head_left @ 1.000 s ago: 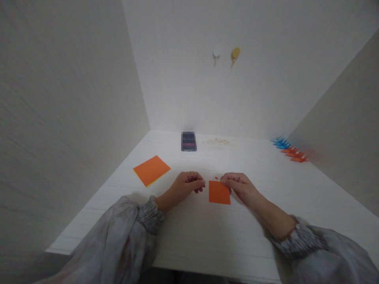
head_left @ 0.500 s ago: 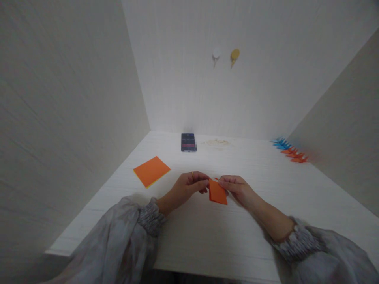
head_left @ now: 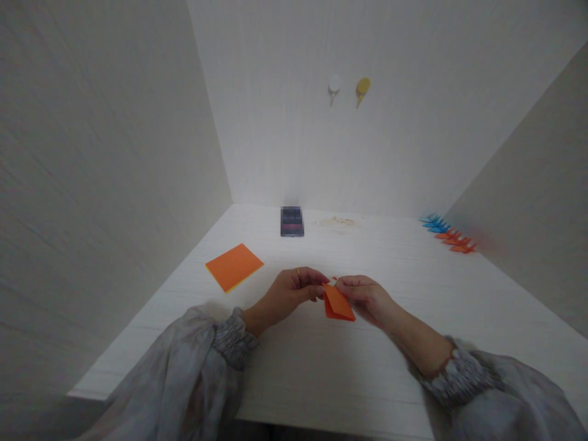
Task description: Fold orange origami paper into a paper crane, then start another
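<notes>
Between my hands is a small folded orange origami paper (head_left: 340,304), held just above the table, with its layers parted along the lower left side. My left hand (head_left: 301,288), a ring on one finger, pinches its upper left corner between thumb and fingers. My right hand (head_left: 365,294) grips the upper right edge, thumb on top. A tiny orange bit shows behind the paper between my fingertips; I cannot tell whether it belongs to the same sheet. To the left lies a stack of orange paper (head_left: 234,267) with a yellow edge beneath.
A dark, pixelated box-like object (head_left: 292,222) stands near the back wall. Several folded blue paper pieces (head_left: 435,223) and orange paper pieces (head_left: 456,240) line the right wall. A white hook (head_left: 334,84) and a yellow hook (head_left: 363,86) are on the back wall.
The folded orange paper has tilted, and its front flap now stands further apart from the layer behind. Both hands keep their hold, with only small finger shifts.
</notes>
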Available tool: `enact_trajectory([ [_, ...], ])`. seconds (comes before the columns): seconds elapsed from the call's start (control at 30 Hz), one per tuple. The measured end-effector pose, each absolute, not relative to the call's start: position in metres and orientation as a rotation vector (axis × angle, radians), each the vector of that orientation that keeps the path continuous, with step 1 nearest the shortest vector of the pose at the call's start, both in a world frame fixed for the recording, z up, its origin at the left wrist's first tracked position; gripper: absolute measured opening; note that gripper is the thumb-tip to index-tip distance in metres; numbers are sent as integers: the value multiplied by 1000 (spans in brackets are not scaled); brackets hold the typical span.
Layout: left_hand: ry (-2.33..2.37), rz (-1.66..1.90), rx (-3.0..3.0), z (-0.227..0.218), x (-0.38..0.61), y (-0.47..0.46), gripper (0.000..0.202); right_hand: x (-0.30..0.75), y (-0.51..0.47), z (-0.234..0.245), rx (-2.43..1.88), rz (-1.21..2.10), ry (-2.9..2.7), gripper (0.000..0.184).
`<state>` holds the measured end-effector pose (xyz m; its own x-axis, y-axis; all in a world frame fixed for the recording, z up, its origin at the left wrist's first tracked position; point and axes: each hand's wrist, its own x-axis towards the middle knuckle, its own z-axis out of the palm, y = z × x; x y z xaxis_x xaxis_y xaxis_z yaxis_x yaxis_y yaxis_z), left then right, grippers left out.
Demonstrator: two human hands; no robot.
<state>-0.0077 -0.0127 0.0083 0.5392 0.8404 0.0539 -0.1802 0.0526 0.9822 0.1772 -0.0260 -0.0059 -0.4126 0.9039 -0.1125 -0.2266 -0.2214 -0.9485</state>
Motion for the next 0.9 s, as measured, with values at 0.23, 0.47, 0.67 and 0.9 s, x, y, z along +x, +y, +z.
enact_trajectory([
  [0.23,646,847,1267,5,-9,-13,17,176,-27,-6,-948,1775,-1173,23],
  [0.47,841,904,1261,5,-8,-10,12,170,-27,-8,-1099,1390,-1457,24],
  [0.67,990,808,1287,-2,-5,-5,11,172,-30,0,-995,1001,-1719,25],
  [0.9,968,667,1319,-3,-4,-7,11,174,-27,-13,-1191,987,-1760,12],
])
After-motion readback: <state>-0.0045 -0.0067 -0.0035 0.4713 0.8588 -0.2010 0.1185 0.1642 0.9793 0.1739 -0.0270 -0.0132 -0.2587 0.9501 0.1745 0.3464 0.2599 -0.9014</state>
